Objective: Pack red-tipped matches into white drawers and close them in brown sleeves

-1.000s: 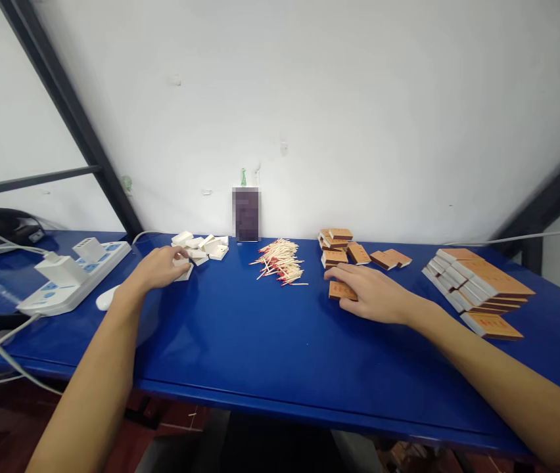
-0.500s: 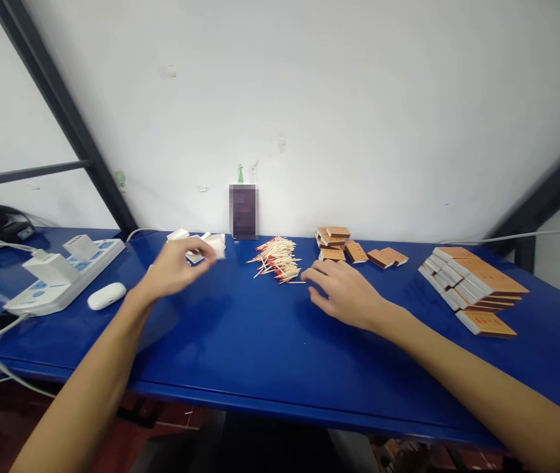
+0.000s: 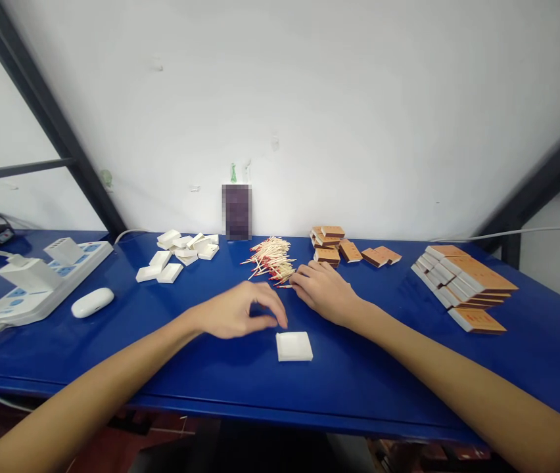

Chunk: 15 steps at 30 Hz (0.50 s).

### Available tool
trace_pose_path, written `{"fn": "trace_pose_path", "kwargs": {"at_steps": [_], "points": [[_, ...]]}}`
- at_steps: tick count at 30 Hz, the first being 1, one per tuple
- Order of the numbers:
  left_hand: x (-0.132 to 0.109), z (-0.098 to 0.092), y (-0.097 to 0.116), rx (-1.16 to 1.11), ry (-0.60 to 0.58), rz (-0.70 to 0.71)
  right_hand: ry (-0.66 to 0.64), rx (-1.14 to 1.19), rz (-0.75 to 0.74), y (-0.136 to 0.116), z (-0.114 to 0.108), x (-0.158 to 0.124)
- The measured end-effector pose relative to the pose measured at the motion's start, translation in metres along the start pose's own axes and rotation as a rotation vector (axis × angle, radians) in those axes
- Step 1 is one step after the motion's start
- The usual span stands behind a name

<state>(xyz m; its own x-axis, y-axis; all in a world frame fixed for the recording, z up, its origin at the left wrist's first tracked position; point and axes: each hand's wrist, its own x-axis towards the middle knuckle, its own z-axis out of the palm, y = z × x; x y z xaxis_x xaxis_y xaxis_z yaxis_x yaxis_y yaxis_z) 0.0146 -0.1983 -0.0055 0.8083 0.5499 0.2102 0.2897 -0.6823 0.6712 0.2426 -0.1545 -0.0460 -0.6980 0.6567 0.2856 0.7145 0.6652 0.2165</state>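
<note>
A white matchbox tray (image 3: 294,347) lies on the blue table in front of me. Just behind its left corner is my left hand (image 3: 244,310), thumb and fingers apart, holding nothing. Beyond it sits a loose pile of matches (image 3: 271,256) with red heads. My right hand (image 3: 323,290) is at the pile's near right edge, its fingers bent together over matches there. The fingertips are partly hidden, so how many matches they grip does not show.
Several white trays (image 3: 169,272) lie at the back left. Orange matchbox sleeves (image 3: 350,250) sit behind my right hand, and stacked matchboxes (image 3: 477,276) stand at the right. A white earphone case (image 3: 93,303) and a power strip (image 3: 63,282) occupy the left. A blurred dark rectangle (image 3: 237,211) leans on the wall.
My left hand has come from the trays at the back left toward the middle front, where a white tray now lies. My right hand has moved slightly left onto the matches.
</note>
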Motion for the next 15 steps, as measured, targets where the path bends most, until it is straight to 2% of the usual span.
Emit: {"fn": "trace_pose_path", "kwargs": {"at_steps": [2, 5, 7, 10, 13, 15], "points": [[0.003, -0.012, -0.012, 0.042, 0.162, -0.026, 0.004, 0.013, -0.015, -0.001, 0.0, 0.001], [0.009, -0.026, -0.037, 0.14, 0.298, -0.018, 0.008, 0.022, -0.012, 0.0, -0.001, 0.004], [0.011, -0.028, -0.051, 0.227, 0.359, -0.021, 0.012, 0.031, 0.016, 0.0, -0.003, 0.007], [0.01, -0.02, -0.062, 0.413, 0.34, -0.003, 0.014, 0.063, 0.036, 0.001, -0.004, 0.01], [0.007, -0.01, -0.062, 0.623, 0.235, -0.027, 0.012, 0.086, 0.034, 0.001, -0.002, 0.009], [0.005, -0.006, -0.06, 0.692, 0.207, -0.059, 0.007, 0.091, 0.03, 0.0, 0.0, 0.007]]}}
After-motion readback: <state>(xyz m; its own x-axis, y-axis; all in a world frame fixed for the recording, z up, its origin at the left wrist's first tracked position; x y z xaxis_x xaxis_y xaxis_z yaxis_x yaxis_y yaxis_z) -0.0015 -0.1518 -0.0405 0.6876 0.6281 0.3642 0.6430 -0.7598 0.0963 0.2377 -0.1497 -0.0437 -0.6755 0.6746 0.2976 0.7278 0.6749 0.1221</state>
